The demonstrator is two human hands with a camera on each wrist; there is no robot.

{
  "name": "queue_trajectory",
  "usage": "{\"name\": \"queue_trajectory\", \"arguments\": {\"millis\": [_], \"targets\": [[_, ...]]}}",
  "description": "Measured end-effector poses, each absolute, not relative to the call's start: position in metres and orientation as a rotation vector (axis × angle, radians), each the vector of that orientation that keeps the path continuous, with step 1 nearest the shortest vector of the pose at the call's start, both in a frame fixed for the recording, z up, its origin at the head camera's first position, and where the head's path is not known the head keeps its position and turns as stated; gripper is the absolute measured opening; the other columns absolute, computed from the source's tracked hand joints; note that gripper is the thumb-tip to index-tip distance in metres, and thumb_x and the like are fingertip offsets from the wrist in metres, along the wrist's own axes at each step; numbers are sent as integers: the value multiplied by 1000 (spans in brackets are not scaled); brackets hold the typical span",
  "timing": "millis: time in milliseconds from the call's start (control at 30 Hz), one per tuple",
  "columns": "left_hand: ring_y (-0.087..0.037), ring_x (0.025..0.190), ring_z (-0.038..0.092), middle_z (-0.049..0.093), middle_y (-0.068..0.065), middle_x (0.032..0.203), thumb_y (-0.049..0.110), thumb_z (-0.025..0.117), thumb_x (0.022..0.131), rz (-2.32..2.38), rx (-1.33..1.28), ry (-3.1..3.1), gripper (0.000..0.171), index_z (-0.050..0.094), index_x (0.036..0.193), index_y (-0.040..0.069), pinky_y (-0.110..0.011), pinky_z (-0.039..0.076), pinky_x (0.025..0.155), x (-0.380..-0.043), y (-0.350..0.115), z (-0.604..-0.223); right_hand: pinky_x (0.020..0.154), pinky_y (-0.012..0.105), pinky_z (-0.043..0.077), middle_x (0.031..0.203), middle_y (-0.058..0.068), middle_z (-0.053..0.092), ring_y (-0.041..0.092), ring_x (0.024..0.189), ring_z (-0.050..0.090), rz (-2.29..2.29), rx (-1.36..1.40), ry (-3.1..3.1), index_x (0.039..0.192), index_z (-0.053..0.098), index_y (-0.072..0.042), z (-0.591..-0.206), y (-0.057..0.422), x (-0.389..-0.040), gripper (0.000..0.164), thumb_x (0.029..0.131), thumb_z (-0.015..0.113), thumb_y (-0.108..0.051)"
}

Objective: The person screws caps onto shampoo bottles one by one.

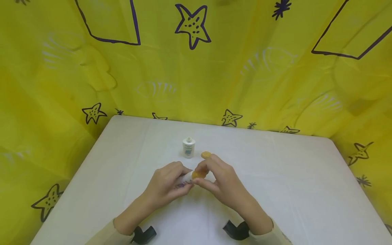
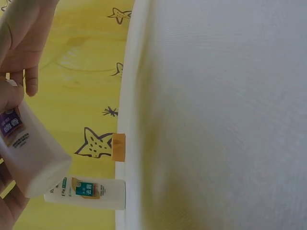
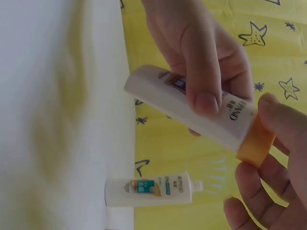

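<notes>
Left hand [image 1: 166, 180] curls snugly round the bottle [image 3: 218, 127], right hand [image 1: 222, 177] pinches its cap [image 3: 256, 140], both above the bench [image 1: 275, 163]; from here I'd brace the bottle without squeezing; I'd keep the cap square to it and work gently.

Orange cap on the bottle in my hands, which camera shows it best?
The right wrist view: there the orange cap on the held bottle is large and mostly uncovered. The head view shows it small, partly covered by the right hand. The left wrist view shows none of it, only a second, loose cap.
</notes>
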State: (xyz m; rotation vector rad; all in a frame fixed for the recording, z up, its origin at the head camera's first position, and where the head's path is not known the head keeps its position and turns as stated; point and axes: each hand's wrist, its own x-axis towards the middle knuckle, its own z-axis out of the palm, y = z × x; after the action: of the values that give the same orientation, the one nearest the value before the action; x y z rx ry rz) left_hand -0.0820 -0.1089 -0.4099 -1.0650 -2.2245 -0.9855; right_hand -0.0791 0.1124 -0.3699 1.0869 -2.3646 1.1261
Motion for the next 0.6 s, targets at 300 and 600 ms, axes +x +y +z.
{"name": "queue_trajectory", "arguments": {"millis": [300,600], "targets": [[-5,67,48,55,11,82,15,80,78,-1041,-1074,-2250,24,62,94,16,-9,39,58,-82,-109,-411,70,20,52,93,-13,64,2,86,60,1138,1154,-2312,102,68,-20,-368,115,-82,20,86,79,-23],[-1,69,44,53,12,82,16,78,80,-1004,-1104,-2282,23,61,95,17,-8,37,57,-80,-108,-410,65,18,48,91,-14,62,-1,83,60,1135,1121,-2367,97,66,-24,-370,115,-80,17,86,79,-26]]}}
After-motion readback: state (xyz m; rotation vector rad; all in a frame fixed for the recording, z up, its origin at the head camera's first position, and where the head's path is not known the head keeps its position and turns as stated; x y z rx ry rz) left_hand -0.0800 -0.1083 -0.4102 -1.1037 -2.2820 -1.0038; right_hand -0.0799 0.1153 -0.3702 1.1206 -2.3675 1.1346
